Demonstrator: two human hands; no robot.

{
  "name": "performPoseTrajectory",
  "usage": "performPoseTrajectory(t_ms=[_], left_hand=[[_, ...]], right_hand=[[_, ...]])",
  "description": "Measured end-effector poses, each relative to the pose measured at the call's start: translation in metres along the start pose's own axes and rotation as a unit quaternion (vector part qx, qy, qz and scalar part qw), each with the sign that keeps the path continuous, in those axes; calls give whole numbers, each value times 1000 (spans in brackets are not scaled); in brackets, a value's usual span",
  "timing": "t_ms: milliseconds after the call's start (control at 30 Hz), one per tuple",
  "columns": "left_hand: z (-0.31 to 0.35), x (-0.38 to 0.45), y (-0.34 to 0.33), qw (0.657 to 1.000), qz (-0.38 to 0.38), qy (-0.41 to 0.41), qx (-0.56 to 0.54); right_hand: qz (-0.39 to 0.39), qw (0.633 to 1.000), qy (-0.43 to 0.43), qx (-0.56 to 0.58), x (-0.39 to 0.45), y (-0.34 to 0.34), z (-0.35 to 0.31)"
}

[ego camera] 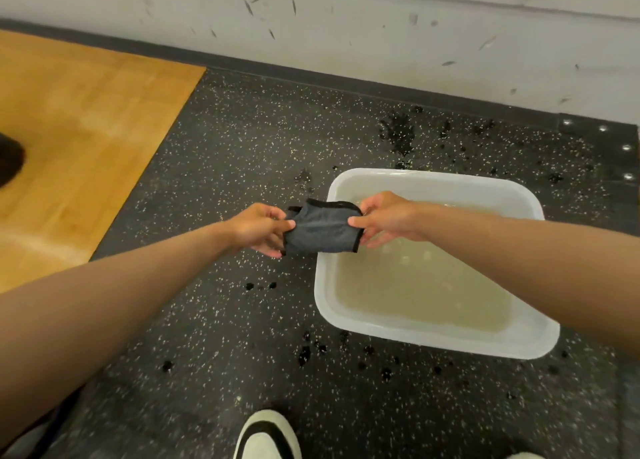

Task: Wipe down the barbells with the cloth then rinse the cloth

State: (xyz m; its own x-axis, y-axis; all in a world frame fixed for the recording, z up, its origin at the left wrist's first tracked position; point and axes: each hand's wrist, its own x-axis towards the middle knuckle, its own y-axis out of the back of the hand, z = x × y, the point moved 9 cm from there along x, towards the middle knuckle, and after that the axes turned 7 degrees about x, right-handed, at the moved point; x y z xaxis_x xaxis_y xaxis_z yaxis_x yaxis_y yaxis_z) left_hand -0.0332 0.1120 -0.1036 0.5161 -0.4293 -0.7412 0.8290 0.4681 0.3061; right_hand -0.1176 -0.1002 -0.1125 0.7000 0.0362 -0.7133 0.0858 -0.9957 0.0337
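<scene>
Pinched at both ends: left hand [258,228] holding the left edge of the cloth [320,228] between thumb and fingers, right hand [384,219] doing the same on the right edge. Cloth stretched flat between them, in the middle of the frame, hanging in the air over the left rim of the white tub [429,335], not in the water.

Grey cloth, dark trim round the edge, folded over once or twice, small. Looks damp, though hard to be sure.

Probably the rinse step, near the end of the job. No barbells in view. Next move likely: lower into the water [415,285], swish, then squeeze out. Calls for keeping both hands over the tub so drips land inside.

Water cloudy and yellowish. Dark wet drops on the speckled floor [225,154] all round the tub. Shoe [266,436] at the bottom of the frame, wood floor [79,119] at upper left.
</scene>
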Motion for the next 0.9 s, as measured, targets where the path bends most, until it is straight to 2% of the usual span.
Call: performPoseTrajectory(t_ms=[200,300,367,433,500,533,633,700,900], left_hand=[[0,12,-6,994,83,2,68],[-5,18,-14,993,93,29,62],[-4,17,-18,992,110,32,52],[8,13,-10,975,183,2,123],[21,11,-1,942,261,-30,208],[25,11,-1,940,270,-39,206],[23,15,-17,972,217,-41,84],[19,15,-31,981,185,-27,51],[21,23,-43,988,154,-11,33]], right_hand=[[48,989,-7,-137,16,0,2],[84,977,6,-198,20,-14,2],[144,956,23,-253,18,-15,-1],[229,928,17,-295,9,-5,-5],[262,925,14,-275,8,-1,-5],[264,934,12,-239,10,-1,-5],[280,956,9,-88,15,-3,-2],[274,962,7,-12,17,-8,0],[278,960,16,-14,20,-14,3]])
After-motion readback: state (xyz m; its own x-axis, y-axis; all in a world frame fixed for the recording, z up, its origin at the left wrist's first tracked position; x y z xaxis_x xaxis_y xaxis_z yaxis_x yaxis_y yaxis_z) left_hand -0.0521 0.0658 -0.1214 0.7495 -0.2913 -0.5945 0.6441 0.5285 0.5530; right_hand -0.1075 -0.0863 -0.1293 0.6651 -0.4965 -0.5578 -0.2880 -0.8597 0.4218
